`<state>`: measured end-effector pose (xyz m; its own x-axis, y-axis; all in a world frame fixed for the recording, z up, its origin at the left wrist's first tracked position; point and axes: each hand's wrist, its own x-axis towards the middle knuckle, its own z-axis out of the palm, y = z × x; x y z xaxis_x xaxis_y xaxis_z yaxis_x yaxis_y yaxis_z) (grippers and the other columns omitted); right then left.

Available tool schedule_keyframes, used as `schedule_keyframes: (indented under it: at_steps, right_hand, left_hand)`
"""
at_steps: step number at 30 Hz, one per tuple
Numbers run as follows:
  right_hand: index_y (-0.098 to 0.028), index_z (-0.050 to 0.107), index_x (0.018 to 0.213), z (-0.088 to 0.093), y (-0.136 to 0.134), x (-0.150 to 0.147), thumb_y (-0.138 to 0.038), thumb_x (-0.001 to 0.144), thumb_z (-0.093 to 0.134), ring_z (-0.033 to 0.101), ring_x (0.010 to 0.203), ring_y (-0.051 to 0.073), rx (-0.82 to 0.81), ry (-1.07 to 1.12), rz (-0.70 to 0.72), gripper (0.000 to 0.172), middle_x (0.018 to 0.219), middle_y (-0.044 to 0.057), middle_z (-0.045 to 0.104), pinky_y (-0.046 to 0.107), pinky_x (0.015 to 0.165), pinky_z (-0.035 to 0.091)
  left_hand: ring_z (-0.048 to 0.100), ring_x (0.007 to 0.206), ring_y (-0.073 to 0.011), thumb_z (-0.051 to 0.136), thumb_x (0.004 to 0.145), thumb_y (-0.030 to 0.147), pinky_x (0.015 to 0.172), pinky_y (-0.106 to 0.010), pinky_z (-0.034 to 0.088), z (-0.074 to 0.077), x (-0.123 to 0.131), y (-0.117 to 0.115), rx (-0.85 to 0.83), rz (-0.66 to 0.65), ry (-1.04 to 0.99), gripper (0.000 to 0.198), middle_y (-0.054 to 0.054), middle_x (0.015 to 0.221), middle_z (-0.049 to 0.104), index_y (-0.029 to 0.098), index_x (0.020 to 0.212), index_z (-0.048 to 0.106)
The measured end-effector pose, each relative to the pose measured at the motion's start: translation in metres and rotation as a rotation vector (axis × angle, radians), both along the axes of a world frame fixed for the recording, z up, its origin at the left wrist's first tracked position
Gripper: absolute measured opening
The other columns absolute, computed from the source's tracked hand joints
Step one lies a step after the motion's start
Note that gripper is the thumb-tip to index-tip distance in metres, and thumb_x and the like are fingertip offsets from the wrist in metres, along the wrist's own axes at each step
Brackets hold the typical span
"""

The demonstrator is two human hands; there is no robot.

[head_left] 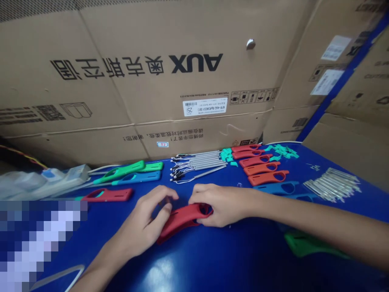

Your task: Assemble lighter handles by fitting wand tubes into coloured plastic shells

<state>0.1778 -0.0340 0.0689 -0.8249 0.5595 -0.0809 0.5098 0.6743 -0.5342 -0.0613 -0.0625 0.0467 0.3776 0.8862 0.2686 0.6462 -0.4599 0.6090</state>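
Note:
A red plastic handle shell (182, 221) lies on the blue table (212, 263) in front of me. My left hand (146, 223) grips its near end, thumb and fingers curled round it. Its far end, by the trigger hole, is held by my right hand (220, 205) with the fingers closed on it. Just beyond my hands lies a row of metal tubes with wires (197, 164).
Red (263, 166) and blue (278, 187) handle shells lie in a row at right, with small teal parts (281, 151) behind them. Thin metal rods (331, 184) lie far right. Assembled green, blue and red lighters (130, 174) lie at left. Cardboard boxes (152, 81) wall the back.

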Motion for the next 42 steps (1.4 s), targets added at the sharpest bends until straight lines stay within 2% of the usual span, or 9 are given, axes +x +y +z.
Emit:
schedule_keyframes:
  at_steps: [2, 5, 8, 11, 14, 19, 26, 30, 42]
  right_hand:
    - [-0.017, 0.062, 0.104, -0.003, 0.007, -0.008, -0.031, 0.085, 0.064, 0.057, 0.088, 0.017, 0.042, -0.021, 0.067, 0.024, 0.104, 0.007, 0.055, 0.026, 0.071, 0.045]
    - [-0.016, 0.063, 0.106, -0.011, 0.014, -0.019, -0.046, 0.082, 0.068, 0.056, 0.09, 0.021, 0.124, -0.08, 0.105, 0.038, 0.101, 0.008, 0.055, 0.027, 0.07, 0.045]
    - [-0.014, 0.066, 0.098, -0.018, 0.016, -0.027, -0.055, 0.077, 0.07, 0.055, 0.091, 0.024, 0.261, -0.108, 0.167, 0.046, 0.095, 0.009, 0.058, 0.034, 0.08, 0.044]
    - [-0.014, 0.065, 0.096, -0.02, 0.016, -0.025, -0.06, 0.075, 0.069, 0.054, 0.091, 0.025, 0.327, -0.118, 0.185, 0.051, 0.094, 0.009, 0.059, 0.037, 0.083, 0.043]
    - [-0.016, 0.063, 0.096, -0.018, 0.015, -0.016, -0.058, 0.079, 0.065, 0.056, 0.086, 0.024, 0.279, -0.146, 0.173, 0.046, 0.091, 0.007, 0.06, 0.034, 0.075, 0.044]
    - [-0.018, 0.063, 0.093, -0.013, 0.012, -0.005, -0.047, 0.084, 0.063, 0.057, 0.087, 0.023, 0.174, -0.155, 0.097, 0.031, 0.089, 0.006, 0.06, 0.031, 0.07, 0.043]
    - [-0.018, 0.061, 0.091, -0.012, 0.009, -0.001, -0.05, 0.079, 0.067, 0.057, 0.085, 0.022, 0.135, -0.137, 0.044, 0.035, 0.091, 0.005, 0.06, 0.031, 0.069, 0.043]
    - [-0.017, 0.061, 0.091, -0.014, 0.008, 0.0, -0.046, 0.08, 0.067, 0.057, 0.089, 0.023, 0.135, -0.168, 0.055, 0.032, 0.091, 0.006, 0.06, 0.031, 0.071, 0.044]
    - [-0.016, 0.063, 0.1, -0.008, 0.005, 0.001, -0.035, 0.081, 0.072, 0.056, 0.1, 0.025, 0.072, -0.191, -0.022, 0.028, 0.102, 0.009, 0.06, 0.033, 0.079, 0.045]
  left_hand:
    - [0.061, 0.092, -0.0194, 0.037, 0.095, 0.029, 0.083, -0.031, 0.047, 0.009, -0.003, -0.002, -0.071, -0.088, 0.089, 0.024, -0.003, 0.098, 0.065, 0.022, 0.101, 0.058]
    - [0.058, 0.099, -0.0228, 0.055, 0.084, 0.036, 0.087, -0.035, 0.046, 0.015, -0.001, -0.004, -0.104, -0.115, 0.24, 0.028, -0.004, 0.109, 0.062, 0.023, 0.109, 0.055]
    - [0.058, 0.092, -0.0269, 0.072, 0.068, 0.043, 0.079, -0.038, 0.046, 0.009, 0.008, -0.006, -0.099, -0.076, 0.435, 0.041, -0.005, 0.102, 0.06, 0.021, 0.099, 0.055]
    - [0.058, 0.08, -0.0247, 0.067, 0.074, 0.045, 0.068, -0.035, 0.044, 0.001, 0.015, -0.006, -0.15, -0.101, 0.532, 0.03, -0.003, 0.089, 0.059, 0.021, 0.089, 0.056]
    - [0.058, 0.073, -0.0212, 0.058, 0.084, 0.042, 0.062, -0.03, 0.04, -0.003, 0.015, -0.005, -0.167, -0.129, 0.515, 0.021, -0.002, 0.086, 0.06, 0.021, 0.088, 0.057]
    - [0.06, 0.078, -0.0205, 0.058, 0.087, 0.045, 0.065, -0.028, 0.042, -0.005, 0.011, -0.003, -0.159, -0.167, 0.419, 0.024, -0.002, 0.09, 0.061, 0.022, 0.093, 0.059]
    - [0.061, 0.086, -0.0223, 0.057, 0.09, 0.043, 0.075, -0.032, 0.046, -0.004, 0.012, -0.004, -0.162, -0.192, 0.404, 0.023, -0.003, 0.096, 0.063, 0.023, 0.1, 0.061]
    - [0.062, 0.086, -0.0234, 0.062, 0.085, 0.043, 0.075, -0.032, 0.048, -0.004, 0.016, -0.005, -0.154, -0.187, 0.439, 0.026, -0.004, 0.094, 0.063, 0.022, 0.1, 0.063]
    - [0.063, 0.085, -0.0242, 0.054, 0.088, 0.029, 0.077, -0.035, 0.05, -0.006, 0.013, -0.006, -0.082, -0.15, 0.525, 0.023, -0.007, 0.094, 0.063, 0.02, 0.104, 0.067]
